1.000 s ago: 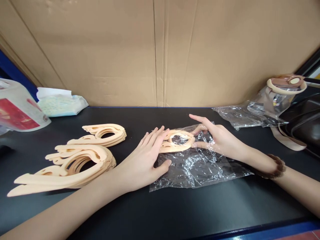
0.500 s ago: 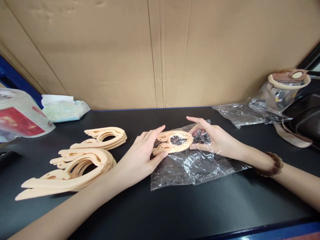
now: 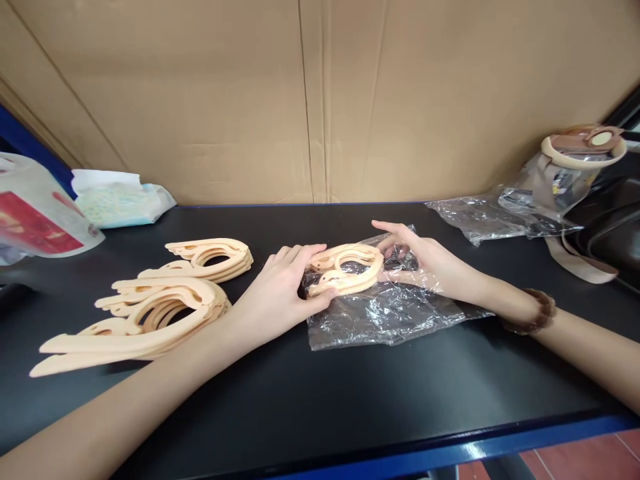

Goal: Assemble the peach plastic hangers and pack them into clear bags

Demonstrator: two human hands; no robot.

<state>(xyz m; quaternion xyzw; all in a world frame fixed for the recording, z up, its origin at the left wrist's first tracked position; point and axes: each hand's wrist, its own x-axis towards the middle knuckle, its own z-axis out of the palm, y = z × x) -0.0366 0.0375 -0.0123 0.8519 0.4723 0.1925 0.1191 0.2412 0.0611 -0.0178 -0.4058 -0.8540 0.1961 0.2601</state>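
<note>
A peach-coloured plastic folding hanger, folded up with its round opening showing, lies over a clear plastic bag; I cannot tell how much of it is inside the bag. My left hand grips the hanger's left ends between thumb and fingers. At the rounded right end, my right hand has its thumb and curled fingers against the hanger and the film, with the index finger stretched out. Left of my hands rest two stacks of similar hangers, a smaller rear stack and a larger front stack.
A wipes pack and a white roll-shaped package stand at the back left. Another clear bag lies at the back right by a strapped bottle and a black bag. Cardboard walls the rear.
The view has tilted down slightly, so everything sits higher in the picture. The hanger has turned a little between my hands, and the bag's near edge has shifted slightly.
</note>
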